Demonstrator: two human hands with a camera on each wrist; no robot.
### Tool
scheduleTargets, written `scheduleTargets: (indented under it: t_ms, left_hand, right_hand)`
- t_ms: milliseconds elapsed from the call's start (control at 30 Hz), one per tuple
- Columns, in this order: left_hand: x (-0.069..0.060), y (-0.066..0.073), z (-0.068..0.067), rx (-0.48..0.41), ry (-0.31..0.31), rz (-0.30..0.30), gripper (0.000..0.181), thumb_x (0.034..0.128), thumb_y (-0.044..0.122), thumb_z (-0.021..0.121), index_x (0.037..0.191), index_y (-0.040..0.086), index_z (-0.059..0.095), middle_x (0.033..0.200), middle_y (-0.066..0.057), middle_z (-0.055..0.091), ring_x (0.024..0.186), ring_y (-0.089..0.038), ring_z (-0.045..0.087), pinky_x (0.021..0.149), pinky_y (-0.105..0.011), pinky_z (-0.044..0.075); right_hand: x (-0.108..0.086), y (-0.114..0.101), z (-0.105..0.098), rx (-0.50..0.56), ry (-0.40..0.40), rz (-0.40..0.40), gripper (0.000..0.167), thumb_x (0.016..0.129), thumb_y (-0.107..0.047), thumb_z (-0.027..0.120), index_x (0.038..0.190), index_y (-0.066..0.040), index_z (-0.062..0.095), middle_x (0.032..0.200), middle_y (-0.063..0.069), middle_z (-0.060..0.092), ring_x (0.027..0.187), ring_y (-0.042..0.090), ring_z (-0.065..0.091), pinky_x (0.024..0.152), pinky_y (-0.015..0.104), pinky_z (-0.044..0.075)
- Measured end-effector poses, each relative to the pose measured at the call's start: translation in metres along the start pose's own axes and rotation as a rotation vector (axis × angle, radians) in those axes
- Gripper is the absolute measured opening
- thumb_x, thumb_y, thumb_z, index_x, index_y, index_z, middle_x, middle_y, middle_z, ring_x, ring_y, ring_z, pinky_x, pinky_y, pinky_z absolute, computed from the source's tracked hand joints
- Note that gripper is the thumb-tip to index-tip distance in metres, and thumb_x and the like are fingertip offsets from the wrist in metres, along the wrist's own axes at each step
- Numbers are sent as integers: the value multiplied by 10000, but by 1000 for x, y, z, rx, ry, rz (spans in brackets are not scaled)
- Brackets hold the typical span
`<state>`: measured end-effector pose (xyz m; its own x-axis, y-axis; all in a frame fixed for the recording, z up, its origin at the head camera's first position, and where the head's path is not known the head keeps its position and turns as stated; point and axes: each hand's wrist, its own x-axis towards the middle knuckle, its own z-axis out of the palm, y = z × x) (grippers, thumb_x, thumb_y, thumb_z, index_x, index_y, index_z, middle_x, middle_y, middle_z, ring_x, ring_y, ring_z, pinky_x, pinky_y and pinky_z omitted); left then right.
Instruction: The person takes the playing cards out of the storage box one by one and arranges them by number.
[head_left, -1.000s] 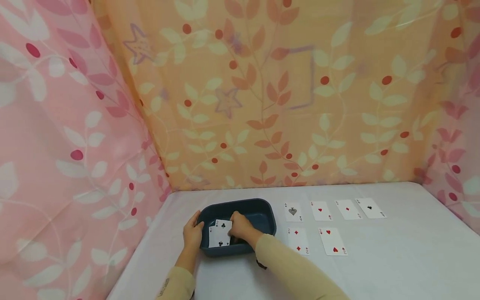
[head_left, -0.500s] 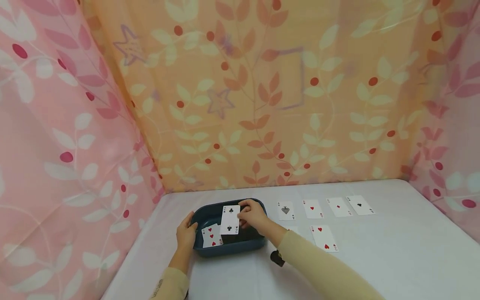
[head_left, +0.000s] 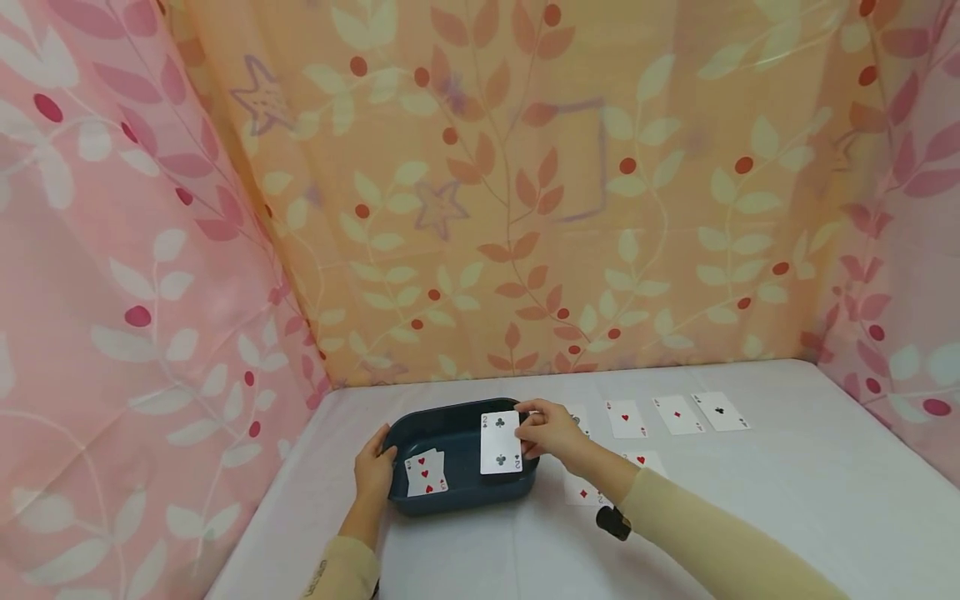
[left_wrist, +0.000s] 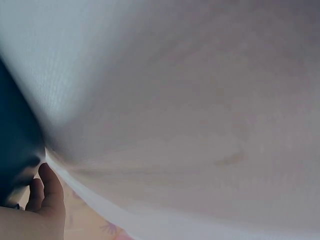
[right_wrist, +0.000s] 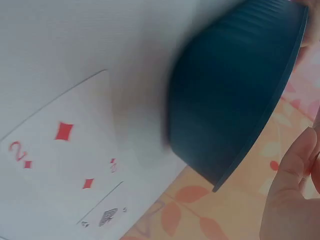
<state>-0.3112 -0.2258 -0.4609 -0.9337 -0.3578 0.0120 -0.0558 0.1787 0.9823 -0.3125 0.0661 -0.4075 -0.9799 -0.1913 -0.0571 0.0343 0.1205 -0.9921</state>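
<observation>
In the head view, my left hand (head_left: 372, 471) grips the left rim of a dark blue plastic tub (head_left: 465, 498). My right hand (head_left: 551, 432) pinches a two of clubs (head_left: 500, 442) by its right edge, above the tub's right end. A three of hearts (head_left: 425, 473) lies face up in the left part of the tub, with at least one more card beneath it. The left wrist view shows fingers (left_wrist: 52, 187) against the tub's side. In the right wrist view, the thumb (right_wrist: 296, 160) shows at the right edge; the card itself is barely visible there.
Right of the tub, face-up cards lie on the white table: a back row with the ace of hearts (head_left: 625, 419), ace of diamonds (head_left: 678, 414) and ace of clubs (head_left: 720, 411). My right arm partly covers the ace of spades (right_wrist: 107, 216), two of diamonds (right_wrist: 64, 150) and two of hearts (head_left: 645, 461).
The right hand has lifted the two of clubs out of the tub's left part and carried it right, baring the three of hearts. My left hand has stayed on the rim.
</observation>
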Motion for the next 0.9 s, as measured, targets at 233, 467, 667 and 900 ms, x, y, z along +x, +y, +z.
scheduleTargets:
  t_ms: [233,467,667,900]
  left_hand:
    - [-1,0,3,4,11,8,489,983,-45,434,1466,-25,365,1483,-264,339,1394,-409,290,1119,-510,263]
    - [2,-3,1,18,15,-1,486,987,-32,434,1468,-11,373,1488,-252,344,1397,-403,290,1118,-511,267]
    - [2,-1,0,27,17,11,482,980,-43,443,1458,-20,387,1475,-252,361,1387,-396,314,1105,-509,295]
    - [0,0,-1,8,1,9,487,985,-39,438,1467,-21,367,1497,-235,328,1413,-382,263,1115,-501,271]
  right_hand:
    - [-9,8,-19,6,2,-7,436,886,20,646,1306,44,531,753,68,643,606,175,592,604,297,580]
    - [-17,11,-36,9,30,2,443,895,10,643,1320,40,523,745,81,645,604,189,594,616,301,581]
    - [-27,11,-52,2,65,19,449,905,-7,637,1334,34,513,766,84,648,622,209,592,630,312,580]
    - [-38,11,-70,-2,67,28,496,911,-16,639,1371,43,464,774,71,636,641,194,580,630,305,574]
